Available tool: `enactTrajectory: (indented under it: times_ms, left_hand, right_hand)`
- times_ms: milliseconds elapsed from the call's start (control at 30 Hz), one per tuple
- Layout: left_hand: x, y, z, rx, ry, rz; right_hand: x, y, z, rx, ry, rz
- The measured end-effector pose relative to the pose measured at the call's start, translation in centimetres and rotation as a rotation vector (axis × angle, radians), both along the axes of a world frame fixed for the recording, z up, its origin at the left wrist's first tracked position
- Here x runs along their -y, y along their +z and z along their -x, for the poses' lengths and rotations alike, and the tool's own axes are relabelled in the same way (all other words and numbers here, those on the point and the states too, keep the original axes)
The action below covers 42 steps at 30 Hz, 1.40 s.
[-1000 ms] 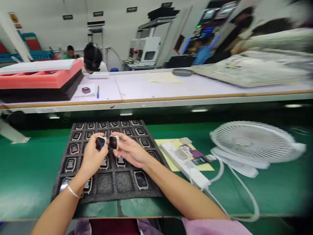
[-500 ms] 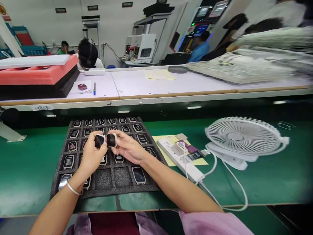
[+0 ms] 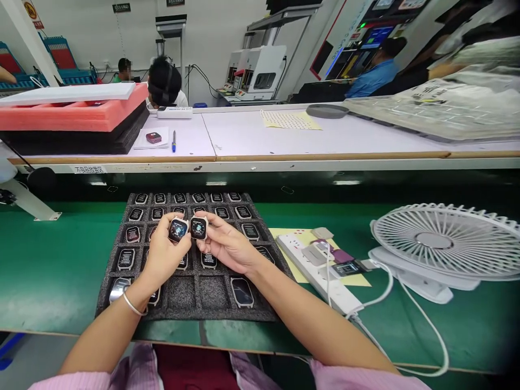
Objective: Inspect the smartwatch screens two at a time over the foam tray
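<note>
My left hand [image 3: 162, 255] pinches a small square smartwatch body [image 3: 177, 229] with a lit screen. Right beside it, my right hand [image 3: 228, 246] grips a second watch body [image 3: 199, 228], its screen lit too. The two watches almost touch, side by side, above the middle of a black foam tray [image 3: 195, 295]. Several more watch bodies lie in the tray's square pockets, most facing up; a few front pockets hold nothing. A thin bracelet circles my left wrist.
The tray lies on a green belt [image 3: 60, 271]. To its right are a white power strip [image 3: 317, 273] with cables on yellow paper, and a white fan [image 3: 447, 238]. A white bench [image 3: 284, 138] behind carries pink and black foam trays [image 3: 73, 116]. People work at the back.
Both watch screens have lit up; they were dark before. My hands hold the same pose over the tray. The camera has shifted a little.
</note>
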<state>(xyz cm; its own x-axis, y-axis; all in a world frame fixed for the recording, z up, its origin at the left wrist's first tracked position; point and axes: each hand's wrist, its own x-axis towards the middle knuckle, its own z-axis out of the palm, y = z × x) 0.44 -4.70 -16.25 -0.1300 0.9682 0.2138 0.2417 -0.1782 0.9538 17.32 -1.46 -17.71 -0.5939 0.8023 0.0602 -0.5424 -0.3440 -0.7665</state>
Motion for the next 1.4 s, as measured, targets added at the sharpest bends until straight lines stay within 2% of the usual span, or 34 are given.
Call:
enactTrajectory:
  times_ms: [467, 733, 933, 1400]
  left_hand:
    - [0.62, 0.32, 0.19, -0.088, 0.068, 0.023]
    - [0.82, 0.65, 0.02, -0.206, 0.074, -0.007]
    - [0.78, 0.38, 0.02, -0.136, 0.05, -0.023]
    - [0.89, 0.32, 0.01, -0.138, 0.054, -0.01]
  right_hand:
    - [0.07, 0.09, -0.38, 0.002, 0.072, 0.009]
    - [0.32, -0.06, -0.31, 0.013, 0.068, -0.044]
    - [0.32, 0.01, -0.27, 0.041, 0.054, -0.029]
    - [0.56, 0.2, -0.29, 0.037, 0.055, -0.051]
